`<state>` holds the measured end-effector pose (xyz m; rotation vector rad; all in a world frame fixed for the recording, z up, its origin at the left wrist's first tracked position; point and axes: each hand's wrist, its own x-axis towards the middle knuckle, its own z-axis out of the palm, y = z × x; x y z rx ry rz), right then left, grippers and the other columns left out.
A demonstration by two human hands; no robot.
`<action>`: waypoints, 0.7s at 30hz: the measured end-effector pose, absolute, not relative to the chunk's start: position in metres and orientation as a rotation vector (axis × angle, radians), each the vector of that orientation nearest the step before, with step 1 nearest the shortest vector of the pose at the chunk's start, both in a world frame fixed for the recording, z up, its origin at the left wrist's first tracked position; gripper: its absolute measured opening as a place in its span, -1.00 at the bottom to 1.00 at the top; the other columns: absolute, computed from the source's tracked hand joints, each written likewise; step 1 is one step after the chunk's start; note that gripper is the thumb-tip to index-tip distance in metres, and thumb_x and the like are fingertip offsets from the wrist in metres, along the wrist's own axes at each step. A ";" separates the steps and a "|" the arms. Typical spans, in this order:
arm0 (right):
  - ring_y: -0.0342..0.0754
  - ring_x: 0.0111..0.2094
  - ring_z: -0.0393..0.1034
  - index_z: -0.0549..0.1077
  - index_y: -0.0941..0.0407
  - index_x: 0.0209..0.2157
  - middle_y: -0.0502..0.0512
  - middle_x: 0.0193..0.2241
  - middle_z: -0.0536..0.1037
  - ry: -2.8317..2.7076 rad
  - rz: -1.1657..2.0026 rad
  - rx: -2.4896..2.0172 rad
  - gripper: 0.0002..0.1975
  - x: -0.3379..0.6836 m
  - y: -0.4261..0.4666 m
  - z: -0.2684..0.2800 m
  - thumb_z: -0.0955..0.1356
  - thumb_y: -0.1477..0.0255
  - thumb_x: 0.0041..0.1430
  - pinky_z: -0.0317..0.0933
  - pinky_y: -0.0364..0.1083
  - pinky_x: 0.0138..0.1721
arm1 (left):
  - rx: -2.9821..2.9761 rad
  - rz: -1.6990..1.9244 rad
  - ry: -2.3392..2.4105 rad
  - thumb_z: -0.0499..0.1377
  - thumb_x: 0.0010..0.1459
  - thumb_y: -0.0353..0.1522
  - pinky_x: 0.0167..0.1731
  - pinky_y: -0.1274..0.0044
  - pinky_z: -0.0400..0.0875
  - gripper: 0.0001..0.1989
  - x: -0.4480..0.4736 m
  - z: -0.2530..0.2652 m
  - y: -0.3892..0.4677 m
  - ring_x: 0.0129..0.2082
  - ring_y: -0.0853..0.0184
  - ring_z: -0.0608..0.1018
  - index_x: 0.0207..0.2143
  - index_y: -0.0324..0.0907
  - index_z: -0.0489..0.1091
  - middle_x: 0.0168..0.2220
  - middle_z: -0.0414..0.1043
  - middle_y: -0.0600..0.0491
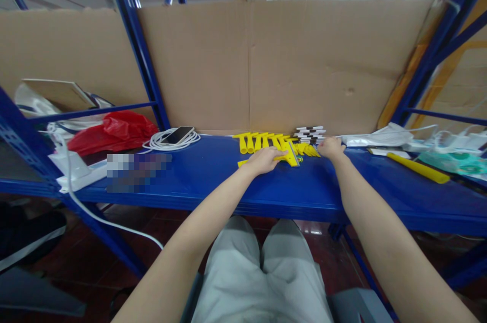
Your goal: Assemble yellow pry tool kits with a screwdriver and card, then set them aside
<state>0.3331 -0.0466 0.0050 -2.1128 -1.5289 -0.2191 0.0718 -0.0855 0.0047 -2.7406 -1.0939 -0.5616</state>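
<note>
My left hand is closed round the handle of a yellow scraper, whose wide head points right and whose handle end sticks out on the left. My right hand is at the right of a pile of small yellow pieces, its fingers curled; what they hold, if anything, is hidden. Just left of that hand is a stack of small white and black packets. Behind my left hand lies a row of several yellow scrapers, side by side with their handles toward me.
The blue shelf has a cardboard backing. To the left are a phone on a coiled white cable, a red bag and a power strip. A yellow bar and plastic bags lie right.
</note>
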 end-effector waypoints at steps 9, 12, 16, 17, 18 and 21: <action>-0.06 -0.29 0.43 0.46 0.13 -0.57 0.05 -0.42 0.57 -1.861 0.196 -1.350 -0.88 0.262 -0.055 0.022 0.34 0.55 -0.02 0.29 -0.10 -0.13 | -2.743 -0.514 -1.126 0.03 0.29 -0.41 -0.02 0.45 0.39 -0.58 0.072 0.009 -0.091 -0.03 0.24 0.53 0.18 -0.05 0.35 -0.01 0.48 -0.03; -0.06 -0.34 0.42 0.43 0.13 -0.64 0.03 -0.52 0.53 -1.961 0.132 -1.303 -0.86 0.256 -0.052 0.017 0.35 0.56 -0.07 0.29 -0.09 -0.16 | -2.734 -0.500 -1.130 0.03 0.29 -0.42 -0.03 0.45 0.40 -0.56 0.072 0.011 -0.093 -0.03 0.24 0.52 0.18 0.00 0.34 -0.01 0.48 -0.01; -0.05 -0.35 0.43 0.45 0.14 -0.63 0.04 -0.51 0.54 -1.961 0.048 -1.308 -0.88 0.258 -0.048 0.013 0.35 0.57 -0.08 0.29 -0.09 -0.17 | -2.726 -0.464 -1.139 0.01 0.30 -0.40 -0.05 0.44 0.41 -0.56 0.072 0.011 -0.093 -0.03 0.23 0.53 0.19 0.00 0.33 -0.02 0.47 -0.01; -0.05 -0.35 0.43 0.46 0.14 -0.62 0.05 -0.50 0.55 -1.951 0.041 -1.327 -0.88 0.258 -0.048 0.013 0.34 0.57 -0.07 0.29 -0.09 -0.18 | -2.724 -0.460 -1.142 0.00 0.30 -0.39 -0.06 0.44 0.41 -0.56 0.072 0.011 -0.093 -0.03 0.22 0.53 0.20 0.00 0.33 -0.02 0.47 -0.02; -0.05 -0.35 0.44 0.47 0.15 -0.61 0.05 -0.50 0.56 -1.949 0.043 -1.347 -0.87 0.258 -0.048 0.013 0.34 0.57 -0.07 0.29 -0.10 -0.19 | -2.722 -0.457 -1.145 -0.01 0.31 -0.39 -0.06 0.44 0.42 -0.56 0.072 0.011 -0.093 -0.04 0.22 0.53 0.20 0.00 0.32 -0.02 0.47 -0.02; -0.05 -0.34 0.45 0.48 0.15 -0.59 0.07 -0.48 0.57 -1.958 0.034 -1.375 -0.86 0.257 -0.049 0.014 0.33 0.59 -0.06 0.29 -0.11 -0.19 | -2.717 -0.460 -1.147 0.00 0.31 -0.40 -0.07 0.43 0.42 -0.56 0.072 0.011 -0.094 -0.04 0.21 0.53 0.20 0.00 0.32 -0.02 0.47 -0.03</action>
